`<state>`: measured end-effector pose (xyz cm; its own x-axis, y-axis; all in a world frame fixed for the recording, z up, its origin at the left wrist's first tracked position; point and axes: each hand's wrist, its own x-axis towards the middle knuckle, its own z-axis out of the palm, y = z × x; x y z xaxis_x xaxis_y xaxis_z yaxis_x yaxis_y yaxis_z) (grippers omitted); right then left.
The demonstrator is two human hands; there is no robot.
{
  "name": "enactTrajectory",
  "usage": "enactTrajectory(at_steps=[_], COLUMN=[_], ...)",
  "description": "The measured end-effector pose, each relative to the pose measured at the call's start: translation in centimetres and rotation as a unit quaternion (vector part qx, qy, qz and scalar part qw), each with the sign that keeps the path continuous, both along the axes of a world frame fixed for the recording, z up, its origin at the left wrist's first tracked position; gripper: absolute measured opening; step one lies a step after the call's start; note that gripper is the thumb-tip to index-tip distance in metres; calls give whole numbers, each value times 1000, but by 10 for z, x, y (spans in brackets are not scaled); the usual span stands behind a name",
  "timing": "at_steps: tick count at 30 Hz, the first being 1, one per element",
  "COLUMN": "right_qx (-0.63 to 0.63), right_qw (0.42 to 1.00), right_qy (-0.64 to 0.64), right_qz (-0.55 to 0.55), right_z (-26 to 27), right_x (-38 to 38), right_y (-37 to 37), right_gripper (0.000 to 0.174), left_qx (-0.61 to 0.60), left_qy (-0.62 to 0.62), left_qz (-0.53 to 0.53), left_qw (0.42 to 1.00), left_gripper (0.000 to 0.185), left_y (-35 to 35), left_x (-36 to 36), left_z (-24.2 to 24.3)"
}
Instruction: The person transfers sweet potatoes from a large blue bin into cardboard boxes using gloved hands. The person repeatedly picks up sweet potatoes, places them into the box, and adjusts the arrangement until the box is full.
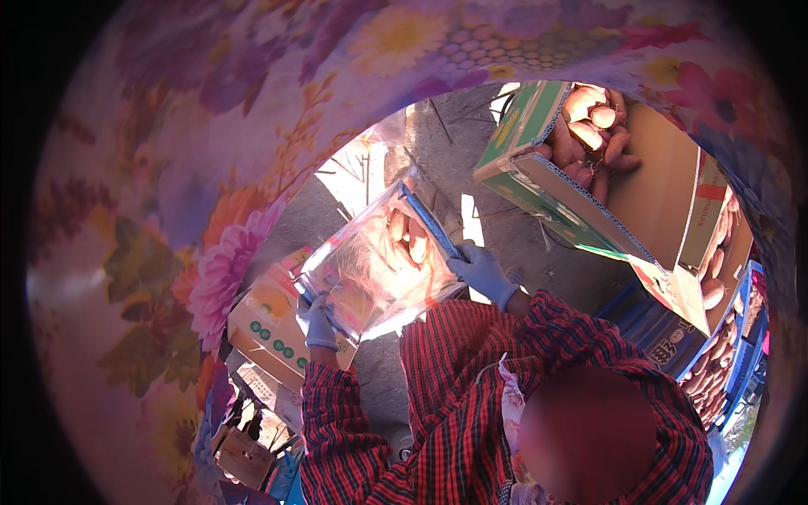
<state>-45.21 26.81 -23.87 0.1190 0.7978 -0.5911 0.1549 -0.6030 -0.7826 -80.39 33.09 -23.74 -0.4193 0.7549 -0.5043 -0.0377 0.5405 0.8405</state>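
Observation:
My gloved right hand point(483, 274) grips the blue right-hand edge of a container lined with clear plastic film point(360, 265). On the opposite side, my gloved left hand point(317, 322) holds the container's left edge. Several sweet potatoes point(410, 233) lie towards its far right corner, under or within the film; glare hides which. Wrinkles and bright reflections cover much of the film. Beneath my left hand is a printed cardboard box point(278, 341), partly hidden by the container.
At upper right, an open green cardboard carton point(536, 183) holds sweet potatoes point(593, 126) heaped at its far end. More sweet potatoes point(707, 372) fill a blue crate point(745, 341) at right. Dry stalks point(442, 120) litter the ground. Floral cloth point(189, 158) frames the view.

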Motion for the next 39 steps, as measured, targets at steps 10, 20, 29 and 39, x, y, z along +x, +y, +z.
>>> enactTrajectory(at_steps=[10, 20, 29, 39], right_qx=[-23, -9, 15, -126], right_qw=[993, 992, 913, 559], right_qy=[-52, -87, -118, -394], right_qz=[99, -89, -390, -718], right_z=[15, 72, 214, 178], right_x=[7, 90, 157, 204], right_y=[12, -108, -279, -566], right_gripper=[37, 36, 38, 41], left_qx=[50, 97, 151, 154], left_qy=[80, 251, -52, -187], left_qz=[-46, -367, -693, -894], left_qw=[994, 890, 703, 376], left_gripper=[39, 52, 34, 37], left_y=[10, -15, -80, -183], left_x=[-37, 93, 304, 476], left_z=[-47, 54, 163, 172])
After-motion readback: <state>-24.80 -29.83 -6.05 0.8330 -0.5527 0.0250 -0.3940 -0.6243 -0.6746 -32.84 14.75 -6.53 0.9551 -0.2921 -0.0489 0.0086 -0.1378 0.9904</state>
